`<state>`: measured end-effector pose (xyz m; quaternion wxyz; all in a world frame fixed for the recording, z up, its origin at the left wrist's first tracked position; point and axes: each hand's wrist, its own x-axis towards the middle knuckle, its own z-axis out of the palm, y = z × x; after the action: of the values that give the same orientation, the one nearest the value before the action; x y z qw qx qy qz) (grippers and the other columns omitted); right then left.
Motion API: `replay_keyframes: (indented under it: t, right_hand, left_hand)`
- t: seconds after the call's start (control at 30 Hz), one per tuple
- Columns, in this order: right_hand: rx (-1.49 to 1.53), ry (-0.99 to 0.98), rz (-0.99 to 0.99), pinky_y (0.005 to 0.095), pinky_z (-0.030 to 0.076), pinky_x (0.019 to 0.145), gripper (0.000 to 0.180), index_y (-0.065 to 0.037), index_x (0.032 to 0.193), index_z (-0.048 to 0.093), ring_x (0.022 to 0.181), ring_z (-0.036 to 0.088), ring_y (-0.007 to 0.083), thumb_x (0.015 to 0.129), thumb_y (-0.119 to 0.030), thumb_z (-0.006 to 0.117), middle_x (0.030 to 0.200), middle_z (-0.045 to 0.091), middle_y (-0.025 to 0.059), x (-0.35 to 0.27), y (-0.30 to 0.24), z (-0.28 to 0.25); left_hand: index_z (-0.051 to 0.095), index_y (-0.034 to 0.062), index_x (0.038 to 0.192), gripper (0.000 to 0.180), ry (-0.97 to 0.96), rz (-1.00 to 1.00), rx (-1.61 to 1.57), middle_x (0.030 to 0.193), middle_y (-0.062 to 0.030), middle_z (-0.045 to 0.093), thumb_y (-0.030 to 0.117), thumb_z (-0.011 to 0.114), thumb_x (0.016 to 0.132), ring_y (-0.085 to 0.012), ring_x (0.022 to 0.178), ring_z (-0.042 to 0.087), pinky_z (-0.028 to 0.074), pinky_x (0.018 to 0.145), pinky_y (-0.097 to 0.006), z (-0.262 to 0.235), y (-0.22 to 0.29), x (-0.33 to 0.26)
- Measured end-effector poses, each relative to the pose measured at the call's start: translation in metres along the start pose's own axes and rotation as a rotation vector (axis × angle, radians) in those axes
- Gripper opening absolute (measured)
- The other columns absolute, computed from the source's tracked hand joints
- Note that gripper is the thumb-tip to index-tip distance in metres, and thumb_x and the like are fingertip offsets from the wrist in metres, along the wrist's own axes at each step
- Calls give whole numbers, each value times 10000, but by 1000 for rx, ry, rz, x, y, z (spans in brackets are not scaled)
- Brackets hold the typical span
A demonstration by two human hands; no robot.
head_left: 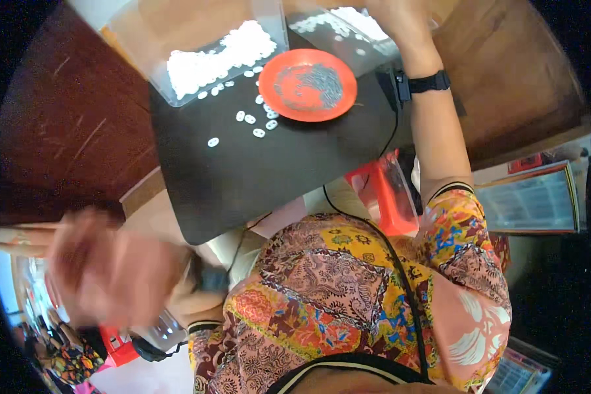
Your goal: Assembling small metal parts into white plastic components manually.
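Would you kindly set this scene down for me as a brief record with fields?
Surface: black table
Plate: red plate bearing small grey pins
Left container: clear bin with many white pieces
Loose: white oval pieces with two holes, left of the plate
Left hand: blurred, lower left; grip unclear
Right hand: at the top edge, fingers not clearly visible

Blur and a cropped edge

Below and left of the plate [272, 98], the left hand [108, 269] is too blurred to tell its grip. Above and right of the plate, the top edge cuts off the right hand [400, 18]; it also crops the tub [154, 62] to the plate's left. The plate's grey bits [325, 85] are too small to tell singly.
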<state>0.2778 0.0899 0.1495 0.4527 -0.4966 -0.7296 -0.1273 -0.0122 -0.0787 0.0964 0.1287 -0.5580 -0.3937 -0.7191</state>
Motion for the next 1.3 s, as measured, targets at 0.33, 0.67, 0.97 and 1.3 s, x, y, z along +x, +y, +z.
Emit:
replay_keyframes:
  t: [0.33, 0.67, 0.97, 1.3]
  right_hand:
    - [42, -448, -219, 458, 447, 576, 146, -65, 818, 633, 643, 594, 320, 718, -145, 563, 699, 612, 152, -71, 5, 48]
    - [-160, -996, -311, 408, 465, 603, 255, -83, 919, 651, 732, 626, 291, 688, -49, 551, 782, 642, 127, -91, -5, 87]
    - [-61, -1030, -189, 413, 448, 591, 164, -63, 825, 619, 731, 620, 296, 678, -60, 548, 763, 636, 128, -91, -7, 94]
    - [-59, -921, -327, 422, 457, 620, 151, -70, 870, 629, 723, 616, 307, 745, -121, 562, 752, 632, 137, -96, 0, 110]
  left_hand:
    - [578, -37, 920, 206, -63, 97, -146, 778, -109, 610, 111, 440, 879, -180, 642, 586, 483, 596, -259, -4, 25, -6]
    - [570, -47, 887, 228, 62, 283, -133, 757, -125, 606, 140, 439, 883, -193, 627, 590, 494, 577, -276, -33, 35, 14]
    - [564, -56, 857, 257, 147, 474, -81, 738, -140, 603, 166, 439, 886, -204, 614, 593, 504, 559, -292, -55, 34, 31]
    - [557, -66, 823, 294, 208, 691, -28, 717, -157, 599, 195, 439, 889, -217, 600, 597, 515, 540, -309, -74, 35, 42]
